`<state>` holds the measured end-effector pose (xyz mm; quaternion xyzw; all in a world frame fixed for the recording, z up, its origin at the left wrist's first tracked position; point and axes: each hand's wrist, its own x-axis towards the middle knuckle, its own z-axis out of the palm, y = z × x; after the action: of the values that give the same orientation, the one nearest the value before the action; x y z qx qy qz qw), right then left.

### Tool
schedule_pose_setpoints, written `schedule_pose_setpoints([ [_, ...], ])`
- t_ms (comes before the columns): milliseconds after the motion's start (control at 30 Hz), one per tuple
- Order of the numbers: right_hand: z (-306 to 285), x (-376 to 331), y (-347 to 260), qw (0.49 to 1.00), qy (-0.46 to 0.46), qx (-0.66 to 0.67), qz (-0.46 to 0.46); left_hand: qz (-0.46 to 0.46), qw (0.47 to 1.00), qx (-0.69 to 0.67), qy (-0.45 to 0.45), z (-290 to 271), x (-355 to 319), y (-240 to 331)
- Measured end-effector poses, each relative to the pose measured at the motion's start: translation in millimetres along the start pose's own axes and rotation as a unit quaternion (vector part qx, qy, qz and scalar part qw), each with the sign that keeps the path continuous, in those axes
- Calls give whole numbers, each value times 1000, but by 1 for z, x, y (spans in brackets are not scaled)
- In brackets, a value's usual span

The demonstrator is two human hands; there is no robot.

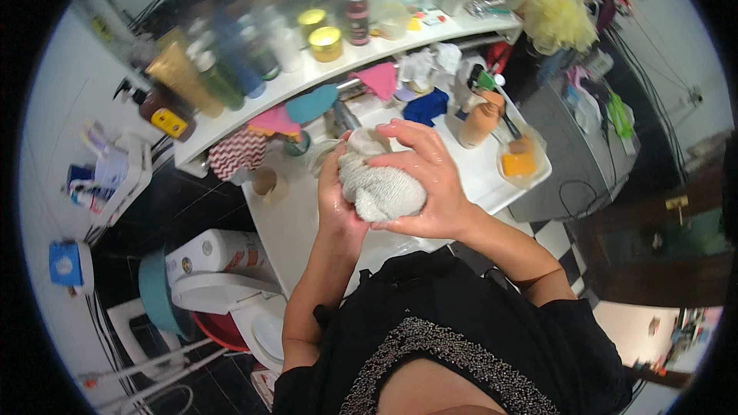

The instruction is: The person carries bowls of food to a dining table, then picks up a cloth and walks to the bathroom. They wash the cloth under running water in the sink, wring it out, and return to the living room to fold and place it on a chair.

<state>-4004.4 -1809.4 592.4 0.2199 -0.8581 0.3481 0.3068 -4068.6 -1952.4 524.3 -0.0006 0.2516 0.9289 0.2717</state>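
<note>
Over the white sink [307, 211], both of my hands hold a bunched-up, off-white terry cloth [380, 188]. My left hand [336, 196] wraps round its left side, with a loose end of the cloth sticking out past the fingers. From the right, my right hand [434, 177] curves over the cloth, its fingers bent on top and its thumb along the lower edge. Both hands look wet. Behind the cloth, the faucet [346, 117] is partly hidden. A peach pump bottle [480, 121] stands on the sink's right side.
An orange soap bar [517, 164] lies in a dish at the sink's right corner. Small cloths, one of them blue [425, 107], hang or lie along the back. Bottles and jars line the white shelf [284, 81]. A toilet [261, 327] stands at lower left.
</note>
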Motion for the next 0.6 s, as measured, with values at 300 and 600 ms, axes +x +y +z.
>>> schedule_pose_setpoints([
  [300,-14,44,-23,952,101,275,-86,236,970,54,30,100,-39,34],
  [600,-11,82,8,615,-16,717,329,646,475,569,-184,129,-23,55],
])
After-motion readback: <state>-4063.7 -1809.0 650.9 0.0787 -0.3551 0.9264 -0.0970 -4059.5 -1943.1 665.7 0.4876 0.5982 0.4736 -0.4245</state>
